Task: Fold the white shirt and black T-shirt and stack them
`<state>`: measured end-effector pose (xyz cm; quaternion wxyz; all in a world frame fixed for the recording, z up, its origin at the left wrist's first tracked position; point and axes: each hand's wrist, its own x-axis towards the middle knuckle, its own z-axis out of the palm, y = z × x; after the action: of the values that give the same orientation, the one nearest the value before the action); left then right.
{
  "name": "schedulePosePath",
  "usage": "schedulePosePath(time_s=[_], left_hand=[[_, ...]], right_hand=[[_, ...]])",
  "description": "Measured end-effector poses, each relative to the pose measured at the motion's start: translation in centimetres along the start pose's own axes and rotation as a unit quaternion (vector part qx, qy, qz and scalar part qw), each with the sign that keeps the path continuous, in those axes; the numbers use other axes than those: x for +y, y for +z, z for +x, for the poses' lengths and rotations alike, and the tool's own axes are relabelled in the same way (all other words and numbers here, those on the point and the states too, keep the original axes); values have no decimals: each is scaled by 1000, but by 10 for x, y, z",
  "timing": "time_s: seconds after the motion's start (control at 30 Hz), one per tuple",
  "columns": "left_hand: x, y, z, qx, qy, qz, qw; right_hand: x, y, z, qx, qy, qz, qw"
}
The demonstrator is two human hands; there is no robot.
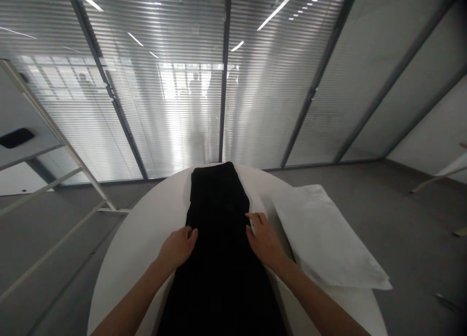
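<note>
A long black garment [219,258], perhaps folded trousers, lies lengthwise over the round white table [120,258]. It runs from the far rim towards me, and its near end is cut off by the bottom of the view. At the garment's left edge my left hand [177,247] is closed, thumb and curled fingers pinching the cloth. My right hand [265,239] holds the opposite edge a little farther out, its thumb and index fingertips on the cloth with a small gap between them. Dark cloth hides exactly how much each hand grips.
A folded white cloth or flat bag [324,238] lies right of my right forearm, overhanging the table's rim. To the left stands a white-framed board [32,112] on legs. Glass panels with blinds [182,107] rise behind the table. Blurred figures show in the glass.
</note>
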<state>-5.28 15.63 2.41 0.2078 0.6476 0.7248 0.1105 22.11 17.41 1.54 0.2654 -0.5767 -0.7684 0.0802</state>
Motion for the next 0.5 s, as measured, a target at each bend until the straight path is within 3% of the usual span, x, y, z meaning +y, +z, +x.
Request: schedulePosePath(time_s=[0.1,0.23,0.4,0.5], left_hand=[[20,3,-35,-3,11,-1,1000],[33,6,-82,-99,10,-21,995],[19,22,-134,-93,12,-38,995],[4,39,-152,-85,29,-62,994]], right_hand=[[-22,-18,-34,-30,-54,-12,998],[-40,-47,-89,-165,-70,-15,984],[-38,-72,-141,-299,-90,18,950],[-36,-70,-156,-312,-115,-5,943]])
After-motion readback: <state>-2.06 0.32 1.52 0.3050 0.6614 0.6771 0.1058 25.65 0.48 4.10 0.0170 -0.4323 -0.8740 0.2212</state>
